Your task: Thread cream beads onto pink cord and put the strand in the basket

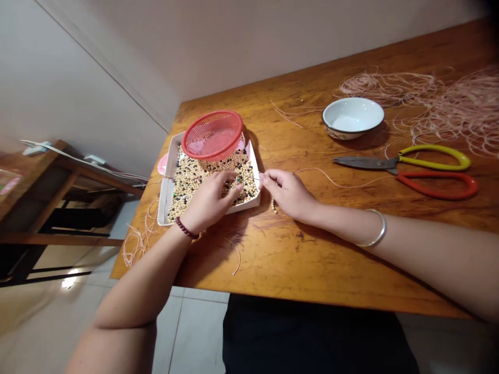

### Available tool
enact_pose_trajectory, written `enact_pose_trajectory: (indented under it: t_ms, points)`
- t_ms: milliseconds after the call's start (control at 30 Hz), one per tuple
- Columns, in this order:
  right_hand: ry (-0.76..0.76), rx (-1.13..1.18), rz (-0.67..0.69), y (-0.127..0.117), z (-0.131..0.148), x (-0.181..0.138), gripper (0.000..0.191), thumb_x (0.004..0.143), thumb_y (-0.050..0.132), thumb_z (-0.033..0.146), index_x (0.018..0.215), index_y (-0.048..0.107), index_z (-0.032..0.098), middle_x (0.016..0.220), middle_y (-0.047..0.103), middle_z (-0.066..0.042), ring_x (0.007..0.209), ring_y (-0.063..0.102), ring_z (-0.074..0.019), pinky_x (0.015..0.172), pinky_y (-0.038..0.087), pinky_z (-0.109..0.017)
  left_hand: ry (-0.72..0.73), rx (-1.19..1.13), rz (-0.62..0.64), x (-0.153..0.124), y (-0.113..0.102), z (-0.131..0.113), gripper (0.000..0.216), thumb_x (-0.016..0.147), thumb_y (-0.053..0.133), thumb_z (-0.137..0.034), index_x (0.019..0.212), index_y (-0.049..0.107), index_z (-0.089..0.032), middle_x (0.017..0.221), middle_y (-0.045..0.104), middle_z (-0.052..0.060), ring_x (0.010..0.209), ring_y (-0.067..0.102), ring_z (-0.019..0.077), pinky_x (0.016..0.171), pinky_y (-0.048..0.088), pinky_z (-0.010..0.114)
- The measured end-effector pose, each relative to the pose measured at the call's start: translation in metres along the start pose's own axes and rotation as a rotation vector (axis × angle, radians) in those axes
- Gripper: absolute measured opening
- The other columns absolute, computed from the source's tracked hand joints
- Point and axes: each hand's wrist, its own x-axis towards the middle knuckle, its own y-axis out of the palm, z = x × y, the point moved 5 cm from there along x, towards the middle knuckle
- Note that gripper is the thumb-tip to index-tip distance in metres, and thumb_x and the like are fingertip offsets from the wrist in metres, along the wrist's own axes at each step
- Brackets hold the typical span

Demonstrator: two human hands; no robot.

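Note:
My left hand (212,200) is over the beads (187,179), with its thumb and index finger apart. These small beads, mostly cream with some black and a few coloured ones, fill a shallow white box (166,200). At the box's right edge my right hand (286,192) pinches a thin dark needle (255,179) that points left over the beads. Below the right fingers hangs a short string of cream beads (274,205). A pink thread (331,179) trails rightward from that hand across the table.
A red mesh basket (214,137) rests on the box's back part. To the right are a white enamel bowl (353,117), scissors (393,163) with yellow and red handles, and a tangle of pink thread (460,104). More thread (134,246) lies at the wooden table's (296,259) left edge.

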Motion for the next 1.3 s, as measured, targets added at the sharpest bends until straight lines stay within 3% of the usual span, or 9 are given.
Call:
enact_pose_trajectory:
  t_ms: [67,167,433,833,1167,1300]
  points:
    - [-0.003,0.007,0.003,0.0,0.001,0.0,0.038,0.092,0.041,0.045,0.067,0.049,0.017,0.062,0.047,0.001,0.062,0.042,-0.0117,0.059,0.03,-0.026,0.025,-0.035,0.107,0.0,0.006,0.0,0.034,0.09,0.052,-0.043,0.113,0.06,-0.018,0.108,0.064,0.009,0.099,0.06,0.0204,0.088,0.048,0.037]
    - [-0.006,0.0,0.037,0.001,0.002,-0.002,0.043,0.088,0.046,0.051,0.06,0.044,0.018,0.059,0.042,0.002,0.06,0.04,-0.0108,0.057,0.029,-0.026,0.041,-0.088,0.166,-0.001,0.009,-0.002,0.035,0.088,0.054,-0.043,0.111,0.062,-0.019,0.103,0.068,0.007,0.09,0.063,0.0184,0.08,0.05,0.033]
    - [0.062,-0.086,0.009,-0.001,-0.001,-0.006,0.049,0.077,0.06,0.056,0.056,0.037,0.019,0.052,0.034,0.005,0.052,0.031,-0.0081,0.051,0.023,-0.025,0.061,-0.173,0.107,-0.001,0.005,-0.006,0.023,0.085,0.06,-0.039,0.093,0.069,-0.019,0.084,0.071,0.002,0.065,0.059,0.0113,0.06,0.046,0.023]
    - [0.027,-0.182,-0.057,-0.003,0.003,-0.005,0.048,0.079,0.06,0.048,0.053,0.031,0.019,0.051,0.03,0.006,0.051,0.029,-0.0079,0.051,0.022,-0.025,0.108,-0.144,0.032,-0.002,0.002,-0.01,0.017,0.084,0.063,-0.035,0.087,0.069,-0.019,0.079,0.07,0.001,0.066,0.061,0.0119,0.062,0.047,0.022]
    - [0.044,-0.201,-0.081,-0.002,0.006,-0.005,0.046,0.081,0.058,0.043,0.053,0.032,0.019,0.05,0.029,0.006,0.049,0.028,-0.0073,0.05,0.021,-0.023,0.122,-0.135,0.043,-0.004,-0.001,-0.016,0.008,0.085,0.062,-0.024,0.085,0.067,-0.018,0.081,0.069,0.0,0.073,0.06,0.0113,0.069,0.046,0.022]
    - [0.034,-0.191,-0.081,-0.002,0.006,-0.005,0.046,0.081,0.058,0.044,0.053,0.032,0.019,0.05,0.03,0.006,0.05,0.029,-0.0075,0.05,0.022,-0.023,0.107,-0.124,0.039,-0.004,-0.003,-0.017,0.01,0.085,0.063,-0.027,0.084,0.066,-0.018,0.082,0.068,0.001,0.073,0.06,0.0117,0.07,0.047,0.023]
